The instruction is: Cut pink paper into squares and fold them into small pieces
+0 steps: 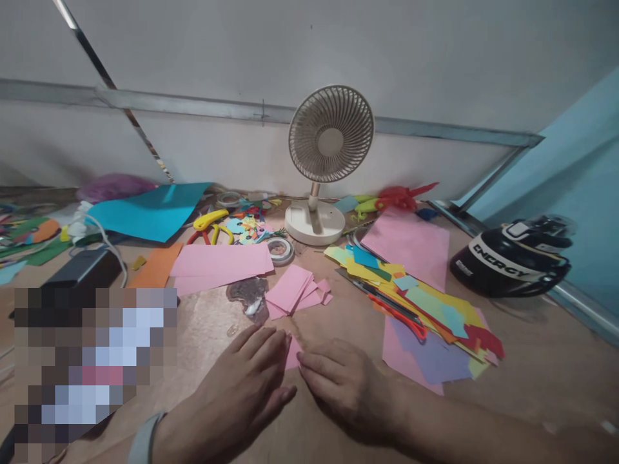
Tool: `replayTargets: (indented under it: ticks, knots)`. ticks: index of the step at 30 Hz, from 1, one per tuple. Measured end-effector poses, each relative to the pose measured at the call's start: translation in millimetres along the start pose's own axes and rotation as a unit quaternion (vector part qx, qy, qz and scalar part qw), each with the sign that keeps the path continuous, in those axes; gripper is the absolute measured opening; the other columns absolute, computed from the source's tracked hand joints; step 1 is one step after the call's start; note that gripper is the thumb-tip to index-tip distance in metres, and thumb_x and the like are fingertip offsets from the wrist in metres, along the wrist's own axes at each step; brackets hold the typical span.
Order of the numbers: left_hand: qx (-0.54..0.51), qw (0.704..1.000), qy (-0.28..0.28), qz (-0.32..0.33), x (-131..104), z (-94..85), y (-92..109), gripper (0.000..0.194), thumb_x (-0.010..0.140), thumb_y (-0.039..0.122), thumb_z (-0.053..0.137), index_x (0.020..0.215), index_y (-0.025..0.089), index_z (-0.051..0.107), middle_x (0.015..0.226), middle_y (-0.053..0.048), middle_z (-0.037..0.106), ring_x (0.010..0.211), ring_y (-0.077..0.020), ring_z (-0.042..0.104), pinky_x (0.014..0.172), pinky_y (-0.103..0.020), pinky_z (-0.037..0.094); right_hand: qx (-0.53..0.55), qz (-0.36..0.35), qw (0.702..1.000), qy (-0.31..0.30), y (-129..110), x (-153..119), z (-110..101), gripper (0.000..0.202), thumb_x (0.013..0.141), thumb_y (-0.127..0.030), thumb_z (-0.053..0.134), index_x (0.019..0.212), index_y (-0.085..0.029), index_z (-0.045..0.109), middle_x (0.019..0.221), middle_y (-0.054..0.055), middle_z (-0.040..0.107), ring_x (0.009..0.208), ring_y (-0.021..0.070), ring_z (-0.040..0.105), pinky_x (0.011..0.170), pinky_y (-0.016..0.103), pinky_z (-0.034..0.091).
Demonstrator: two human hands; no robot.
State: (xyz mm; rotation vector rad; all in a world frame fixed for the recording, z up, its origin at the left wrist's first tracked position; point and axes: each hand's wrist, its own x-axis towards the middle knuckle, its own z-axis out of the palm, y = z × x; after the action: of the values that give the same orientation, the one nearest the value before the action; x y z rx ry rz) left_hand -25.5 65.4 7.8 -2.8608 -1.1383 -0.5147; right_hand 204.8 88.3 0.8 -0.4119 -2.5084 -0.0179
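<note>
A small pink paper piece (293,354) lies on the table between my two hands, mostly covered by them. My left hand (236,380) rests over its left side with the fingers together and curled down onto it, the thumb apart in front. From the right, my right hand (345,385) has its bunched fingertips on the paper's edge. Just beyond the hands sits a loose stack of folded pink paper strips (291,290). To the right, orange-handled scissors (399,316) lie on coloured paper scraps (435,351).
A white fan (331,138) stands at the back. A black ENERGY jug (512,258) is at right. Pink sheets (222,264), a tape roll (280,250), yellow-red pliers (211,222) and a blue sheet (152,209) lie at left. A blurred-out object (111,361) is near my left arm.
</note>
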Motion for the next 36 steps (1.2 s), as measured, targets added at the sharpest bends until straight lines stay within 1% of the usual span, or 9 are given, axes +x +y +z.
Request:
replayTargets:
  ticks: [4,7,14,19,22,25,30,33,36]
  knots:
    - [0.008,1.000,-0.008,0.005,-0.6,1.0,-4.0,0.032,0.102,0.041,0.047,0.103,0.019,0.070,0.120,-0.007,0.064,0.113,-0.0267,0.055,0.106,-0.045,0.037,-0.009,-0.019,1.000,-0.023,2.0,-1.6,-0.5,0.019,0.092,-0.003,0.047,0.092,-0.010,0.065,0.092,0.012,0.071,0.082,0.0213,0.066,0.070,0.034,0.051]
    - [0.010,1.000,-0.021,0.014,-1.1,0.7,-5.7,0.029,0.101,0.039,0.049,0.097,0.020,0.070,0.121,-0.007,0.064,0.114,-0.0269,0.055,0.108,-0.046,0.037,-0.014,-0.020,0.999,-0.023,2.6,-0.6,-1.4,0.023,0.093,-0.004,0.044,0.089,-0.011,0.066,0.089,0.011,0.072,0.081,0.0211,0.065,0.068,0.034,0.049]
    - [0.017,1.000,-0.024,0.003,-2.1,1.9,-5.4,0.028,0.100,0.040,0.051,0.104,0.018,0.069,0.124,-0.008,0.063,0.116,-0.0279,0.055,0.109,-0.048,0.035,-0.016,-0.026,0.999,-0.030,2.7,2.2,-2.2,0.028,0.094,-0.004,0.041,0.084,-0.011,0.066,0.088,0.010,0.072,0.079,0.0197,0.063,0.064,0.033,0.044]
    - [0.030,0.999,-0.025,-0.015,-2.1,-0.4,-9.4,0.043,0.097,0.051,0.053,0.114,0.014,0.066,0.127,-0.012,0.062,0.118,-0.0325,0.053,0.107,-0.050,0.036,-0.013,-0.025,0.999,-0.024,3.0,3.2,-2.1,0.029,0.095,-0.004,0.040,0.086,-0.010,0.066,0.088,0.009,0.072,0.079,0.0193,0.062,0.066,0.034,0.045]
    - [0.040,0.999,-0.021,-0.001,-2.3,-4.2,-7.0,0.054,0.096,0.053,0.053,0.128,0.009,0.058,0.124,-0.015,0.062,0.115,-0.0336,0.054,0.104,-0.051,0.036,-0.010,-0.021,0.999,-0.030,2.9,2.8,-1.8,0.028,0.096,-0.006,0.040,0.087,-0.010,0.066,0.086,0.009,0.071,0.079,0.0194,0.061,0.067,0.035,0.045]
    - [-0.006,1.000,-0.016,-0.003,-2.7,-6.6,0.4,0.054,0.098,0.050,0.052,0.135,0.012,0.051,0.118,-0.011,0.063,0.106,-0.0289,0.057,0.098,-0.046,0.040,-0.008,-0.009,0.998,-0.063,2.4,2.1,-2.5,0.027,0.096,-0.008,0.041,0.087,-0.011,0.066,0.085,0.009,0.069,0.080,0.0198,0.060,0.066,0.035,0.045]
    - [-0.075,0.997,-0.032,0.005,-2.2,-4.9,6.2,0.052,0.101,0.057,0.044,0.134,0.018,0.051,0.105,-0.007,0.062,0.091,-0.0243,0.054,0.084,-0.039,0.044,-0.026,-0.005,0.996,-0.079,3.0,1.1,-3.7,0.024,0.095,-0.012,0.044,0.087,-0.013,0.066,0.088,0.009,0.068,0.078,0.0199,0.057,0.065,0.035,0.043]
    - [-0.076,0.996,-0.037,0.013,-0.6,-5.1,4.4,0.054,0.101,0.059,0.042,0.134,0.018,0.052,0.102,-0.006,0.061,0.091,-0.0245,0.053,0.085,-0.040,0.043,-0.042,-0.011,0.996,-0.077,4.2,0.2,-3.2,0.018,0.092,-0.013,0.048,0.087,-0.013,0.065,0.086,0.008,0.066,0.071,0.0193,0.054,0.062,0.035,0.038]
    - [-0.082,0.995,-0.053,0.020,0.3,-7.6,2.7,0.050,0.101,0.057,0.043,0.129,0.018,0.055,0.100,-0.006,0.060,0.092,-0.0244,0.053,0.089,-0.041,0.041,-0.044,0.000,0.995,-0.094,4.6,-0.2,-3.7,0.017,0.091,-0.013,0.049,0.087,-0.014,0.065,0.083,0.007,0.063,0.069,0.0189,0.052,0.062,0.035,0.036]
